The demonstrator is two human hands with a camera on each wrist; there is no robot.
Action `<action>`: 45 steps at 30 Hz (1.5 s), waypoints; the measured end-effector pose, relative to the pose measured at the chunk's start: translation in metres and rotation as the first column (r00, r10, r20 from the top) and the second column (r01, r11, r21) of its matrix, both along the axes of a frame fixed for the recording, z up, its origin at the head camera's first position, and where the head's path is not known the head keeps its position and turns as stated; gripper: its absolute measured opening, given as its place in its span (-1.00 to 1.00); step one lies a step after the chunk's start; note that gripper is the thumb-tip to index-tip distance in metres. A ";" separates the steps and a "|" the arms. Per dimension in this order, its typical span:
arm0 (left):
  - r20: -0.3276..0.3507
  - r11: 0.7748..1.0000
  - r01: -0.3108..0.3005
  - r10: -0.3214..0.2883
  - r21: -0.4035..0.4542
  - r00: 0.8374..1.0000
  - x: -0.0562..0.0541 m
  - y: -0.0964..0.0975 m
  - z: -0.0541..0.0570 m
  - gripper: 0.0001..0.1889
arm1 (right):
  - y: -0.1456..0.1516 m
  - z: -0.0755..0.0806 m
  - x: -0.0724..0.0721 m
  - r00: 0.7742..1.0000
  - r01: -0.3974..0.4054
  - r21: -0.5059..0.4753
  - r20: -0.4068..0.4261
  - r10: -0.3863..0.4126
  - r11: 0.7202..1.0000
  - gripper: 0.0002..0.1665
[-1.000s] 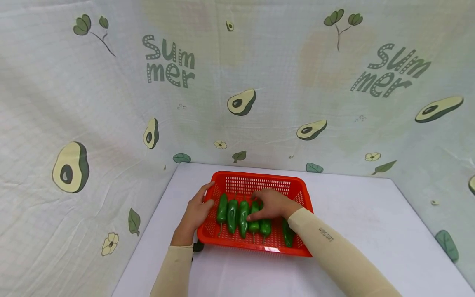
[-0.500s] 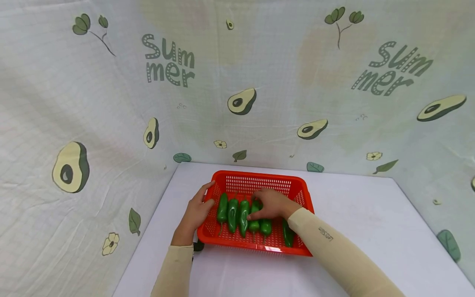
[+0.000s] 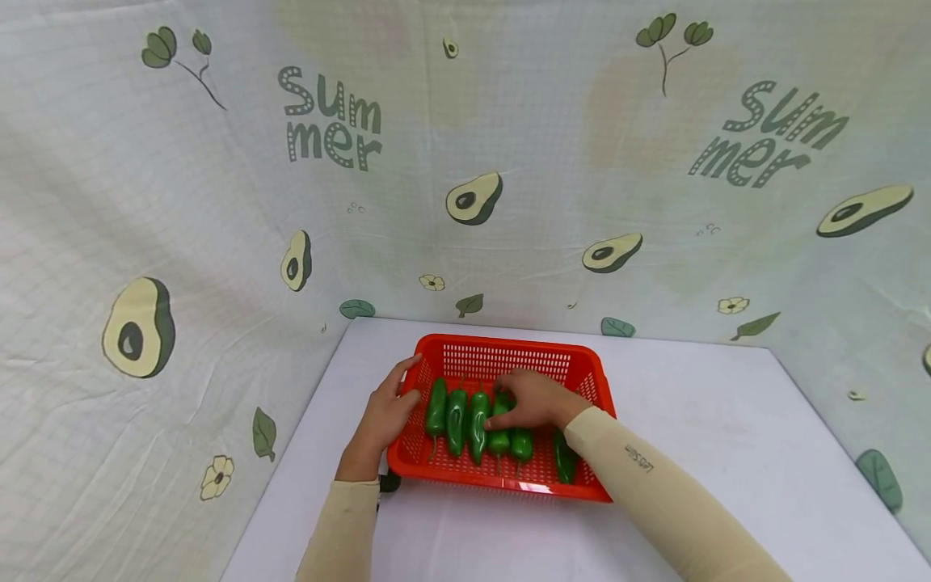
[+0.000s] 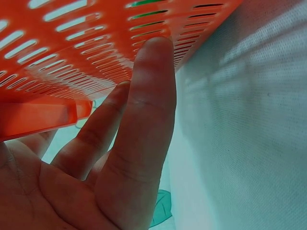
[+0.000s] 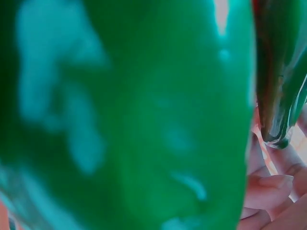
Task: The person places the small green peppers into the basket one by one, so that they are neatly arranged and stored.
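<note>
A red slotted plastic basket [image 3: 473, 478] holds several green peppers lying side by side. My left hand [image 3: 385, 416] grips its left side, thumb at the rim. In the left wrist view its fingers [image 4: 146, 100] press the outer slotted wall [image 4: 91, 48]. My right hand [image 3: 537, 398] reaches inside and holds a green pepper [image 3: 499, 442], thumb on its left, fingers bent near its upper end. Left of it lie a glossy pepper [image 3: 477, 444] and two others. A pepper [image 5: 158, 120] fills the right wrist view, blurred; a narrow tip [image 5: 276, 129] shows beside the fingers [image 5: 271, 191].
The basket stands on a white table [image 3: 698, 420] near its back. Another pepper [image 3: 564, 459] lies at the basket's right end, partly under the right sleeve [image 3: 640, 477]. A cloth [image 3: 538, 210] printed with avocados hangs behind and at both sides.
</note>
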State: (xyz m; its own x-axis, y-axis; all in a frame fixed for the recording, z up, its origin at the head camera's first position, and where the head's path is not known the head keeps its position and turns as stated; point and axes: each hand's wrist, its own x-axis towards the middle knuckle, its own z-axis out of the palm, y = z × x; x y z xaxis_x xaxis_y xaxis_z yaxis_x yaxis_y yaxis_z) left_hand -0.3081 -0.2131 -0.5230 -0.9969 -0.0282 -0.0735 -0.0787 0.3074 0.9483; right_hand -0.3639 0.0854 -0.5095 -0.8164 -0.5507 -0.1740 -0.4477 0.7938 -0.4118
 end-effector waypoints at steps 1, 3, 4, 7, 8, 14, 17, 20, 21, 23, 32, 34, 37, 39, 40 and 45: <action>0.001 1.000 0.001 -0.001 0.000 1.000 0.000 0.000 0.000 -0.35 | 0.000 0.000 0.000 1.000 -0.001 0.000 0.000 0.001 1.000 0.00; 0.002 1.000 0.002 -0.002 -0.001 1.000 0.000 0.000 0.000 -0.35 | 0.000 0.000 0.000 1.000 -0.002 -0.001 0.001 0.002 1.000 -0.01; 0.006 1.000 -0.001 0.001 0.000 1.000 0.000 0.000 0.000 -0.35 | 0.000 0.000 0.000 1.000 -0.003 -0.004 0.002 0.003 1.000 -0.01; 0.012 1.000 -0.004 0.004 -0.005 1.000 0.000 0.000 0.000 -0.35 | 0.001 -0.001 -0.001 1.000 -0.010 -0.013 0.004 0.010 1.000 -0.03; 0.015 1.000 -0.007 0.007 -0.007 1.000 0.001 0.000 0.000 -0.35 | 0.001 -0.001 -0.001 1.000 -0.012 -0.019 0.004 0.013 1.000 -0.04; 0.012 1.000 -0.007 0.007 -0.020 1.000 0.001 0.000 0.000 -0.35 | 0.001 -0.002 -0.001 1.000 -0.011 -0.041 0.008 0.012 0.999 -0.07; 0.012 1.000 -0.002 0.002 -0.021 1.000 0.000 0.000 0.000 -0.35 | 0.002 -0.001 -0.001 1.000 -0.004 -0.044 0.018 0.005 0.999 -0.08; 0.012 1.000 -0.003 0.004 -0.017 1.000 0.000 0.000 0.001 -0.35 | 0.002 -0.001 -0.001 1.000 -0.001 -0.042 0.024 0.002 0.999 -0.08; 0.010 1.000 -0.004 0.004 -0.015 1.000 0.000 0.000 0.001 -0.35 | 0.002 -0.001 -0.001 1.000 -0.001 -0.041 0.025 0.002 0.999 -0.07; 0.006 1.000 -0.004 0.004 -0.012 1.000 -0.001 0.000 0.001 -0.35 | 0.001 -0.001 -0.002 1.000 -0.003 -0.048 0.028 0.004 0.999 -0.07; 0.010 1.000 -0.001 0.001 -0.007 1.000 0.001 0.001 0.002 -0.36 | 0.003 0.003 -0.002 0.999 -0.031 -0.056 0.038 0.033 0.998 -0.08; 0.008 1.000 0.001 -0.001 -0.012 1.000 0.002 0.002 0.002 -0.36 | 0.005 0.006 -0.002 0.998 -0.035 -0.051 0.049 0.037 0.998 -0.09; 0.009 1.000 0.001 -0.001 -0.017 1.000 0.002 0.003 0.002 -0.35 | 0.009 0.013 -0.002 0.997 -0.014 -0.026 0.076 0.016 1.000 -0.06; 0.013 1.000 0.003 -0.002 -0.021 1.000 0.002 0.003 0.002 -0.35 | 0.011 0.017 -0.002 0.996 0.001 0.000 0.089 -0.001 1.000 -0.03; 0.014 1.000 0.003 -0.002 -0.025 1.000 0.002 0.002 0.002 -0.35 | 0.013 0.019 -0.002 0.996 0.008 0.012 0.093 -0.009 1.000 -0.02; 0.020 0.999 0.000 0.000 -0.034 1.000 -0.001 0.000 0.002 -0.35 | 0.016 0.034 -0.002 0.994 0.006 0.029 0.110 -0.010 1.000 -0.03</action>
